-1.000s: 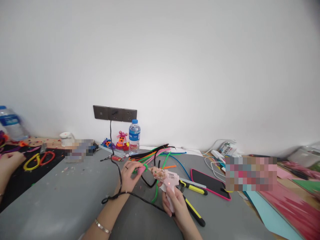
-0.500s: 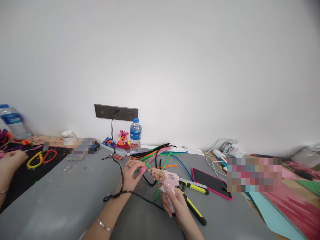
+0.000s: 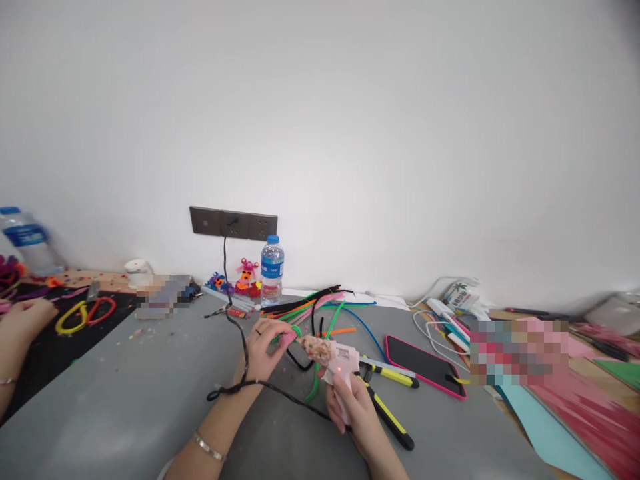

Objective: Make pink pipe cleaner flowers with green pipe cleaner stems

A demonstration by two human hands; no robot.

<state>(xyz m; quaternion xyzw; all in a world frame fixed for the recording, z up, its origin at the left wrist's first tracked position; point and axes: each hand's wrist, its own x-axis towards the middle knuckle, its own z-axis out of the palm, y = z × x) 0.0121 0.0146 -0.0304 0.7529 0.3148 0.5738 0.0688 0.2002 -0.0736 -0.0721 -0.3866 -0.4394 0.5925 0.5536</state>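
My right hand (image 3: 354, 408) grips the handle of a pink glue gun (image 3: 334, 361), whose small red light is on. Its nozzle points left at a small pink and green pipe-cleaner piece (image 3: 287, 337), which my left hand (image 3: 264, 353) pinches between thumb and fingers. The gun's black cord (image 3: 235, 333) runs from the wall socket (image 3: 233, 224) down across my left wrist. A pile of coloured pipe cleaners (image 3: 310, 307) lies just behind my hands on the grey table (image 3: 125, 400).
Yellow-and-black pliers (image 3: 387, 417) lie by my right hand, a phone in a pink case (image 3: 425, 363) to their right. A water bottle (image 3: 271, 268) and small pipe-cleaner figures (image 3: 245, 277) stand by the wall. Coloured paper sheets (image 3: 575, 413) cover the right. Another person's hand (image 3: 23, 320) rests far left.
Hardly anything has changed. Both hands keep their hold, and the view has drifted slightly, shifting things a little right and up.
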